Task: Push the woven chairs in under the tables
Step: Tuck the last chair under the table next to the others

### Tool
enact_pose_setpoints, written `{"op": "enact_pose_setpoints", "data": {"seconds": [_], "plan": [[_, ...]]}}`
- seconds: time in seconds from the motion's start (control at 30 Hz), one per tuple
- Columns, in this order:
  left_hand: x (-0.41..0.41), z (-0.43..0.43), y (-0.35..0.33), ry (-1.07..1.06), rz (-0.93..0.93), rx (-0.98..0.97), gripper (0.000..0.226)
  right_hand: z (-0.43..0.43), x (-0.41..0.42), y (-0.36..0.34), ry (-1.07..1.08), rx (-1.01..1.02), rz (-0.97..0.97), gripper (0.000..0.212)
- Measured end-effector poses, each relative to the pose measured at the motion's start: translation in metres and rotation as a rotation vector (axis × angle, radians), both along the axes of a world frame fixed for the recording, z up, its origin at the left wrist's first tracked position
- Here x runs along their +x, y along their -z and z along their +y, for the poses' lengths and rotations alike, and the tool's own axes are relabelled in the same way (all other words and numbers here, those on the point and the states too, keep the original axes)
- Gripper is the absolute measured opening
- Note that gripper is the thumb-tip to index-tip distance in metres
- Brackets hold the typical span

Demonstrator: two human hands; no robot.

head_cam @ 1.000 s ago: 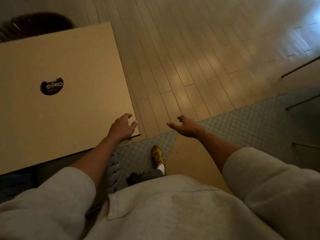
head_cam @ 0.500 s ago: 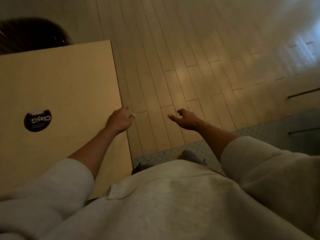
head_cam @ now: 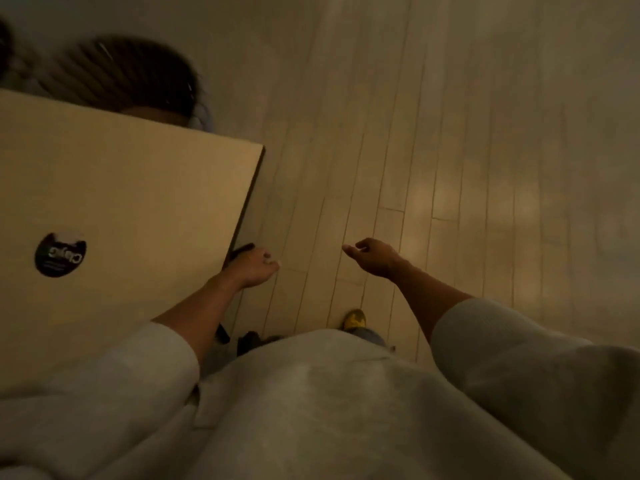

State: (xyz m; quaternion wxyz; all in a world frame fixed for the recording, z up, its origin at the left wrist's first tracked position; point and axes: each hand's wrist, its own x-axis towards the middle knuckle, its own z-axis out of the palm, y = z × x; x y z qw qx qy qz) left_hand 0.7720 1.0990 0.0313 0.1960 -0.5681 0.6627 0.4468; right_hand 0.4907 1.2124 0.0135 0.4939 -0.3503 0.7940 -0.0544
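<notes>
- My left hand hangs loosely curled and empty just off the long edge of the desk, near its close end; whether it brushes that edge I cannot tell.
- My right hand is loosely curled too, gripping nothing, held over the plank floor well apart from the desk.
- The woven chair stands at the far end of the desk, dark and blurred; its back shows above the far edge and its seat appears partly tucked beneath.
- A round sticker lies on the desk top; nothing else is on it.
- Judgement: the step in hand is the approach. I would walk along the desk's long edge to the chair, put both hands on the top of its back, and push square to the desk so the legs slide straight without catching the desk frame.
</notes>
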Motion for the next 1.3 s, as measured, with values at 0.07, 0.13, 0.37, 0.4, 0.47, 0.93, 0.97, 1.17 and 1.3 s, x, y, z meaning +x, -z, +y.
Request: {"op": "enact_pose_setpoints", "data": {"seconds": [0.07, 0.13, 0.37, 0.4, 0.47, 0.93, 0.97, 1.17, 1.3], "plan": [[-0.026, -0.018, -0.012, -0.068, 0.034, -0.038, 0.059, -0.033, -0.033, -0.002, -0.015, 0.005, 0.008, 0.081], [-0.043, -0.034, -0.027, -0.149, 0.072, -0.08, 0.052, -0.059, -0.055, -0.013, -0.081, -0.009, 0.016, 0.078], [-0.091, -0.133, -0.041, -0.389, 0.14, -0.166, 0.043, -0.186, -0.121, -0.026, -0.218, -0.045, 0.025, 0.074], [-0.098, -0.154, -0.037, -0.42, 0.15, -0.17, 0.042, -0.211, -0.131, -0.026, -0.226, -0.052, 0.038, 0.074], [-0.111, -0.186, -0.029, -0.461, 0.169, -0.197, 0.037, -0.25, -0.149, -0.033, -0.245, -0.072, 0.056, 0.072], [-0.211, -0.487, -0.046, -0.398, 0.242, -0.154, 0.051, -0.524, -0.245, -0.076, -0.268, -0.091, 0.129, 0.07], [-0.21, -0.505, -0.047, -0.431, 0.232, -0.147, 0.051, -0.546, -0.25, -0.076, -0.269, -0.09, 0.127, 0.07], [-0.195, -0.58, -0.033, -0.598, 0.078, -0.192, 0.05, -0.693, -0.286, -0.061, -0.424, -0.076, 0.142, 0.072], [-0.194, -0.605, -0.014, -0.804, 0.007, -0.133, 0.037, -0.79, -0.294, -0.059, -0.6, -0.058, 0.115, 0.077]]}}
